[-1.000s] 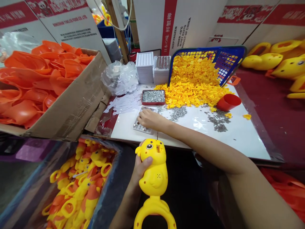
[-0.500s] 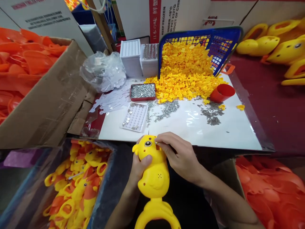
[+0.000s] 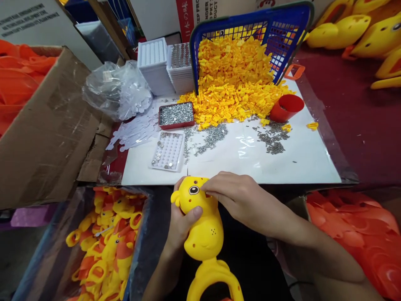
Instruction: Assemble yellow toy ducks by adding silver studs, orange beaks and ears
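A yellow plastic duck toy (image 3: 205, 221) with a printed eye, small screw holes and a ring handle is held in front of me, its head pointing away. My left hand (image 3: 184, 221) wraps round its left side, thumb lying on the front. With fingertips pinched together, my right hand (image 3: 234, 196) touches the duck's head beside the eye. Whatever those fingertips pinch is hidden now. Beyond the duck lie a white tray with button cells (image 3: 167, 150), a red tin of small screws (image 3: 176, 115) and loose screws (image 3: 213, 138).
Yellow clips (image 3: 238, 100) spill from a tipped blue basket (image 3: 194, 58). A red cup (image 3: 286, 108) stands by dark metal pins (image 3: 275, 146). Boxes of orange parts flank me: a cardboard box (image 3: 40, 138) at left, orange pieces (image 3: 354, 234) at right. Finished-looking ducks (image 3: 109, 242) fill a lower-left bin.
The camera view has shifted slightly. My right hand has turned over the duck's head, and the small shiny piece seen at its fingertips is now covered. My left hand keeps its hold.
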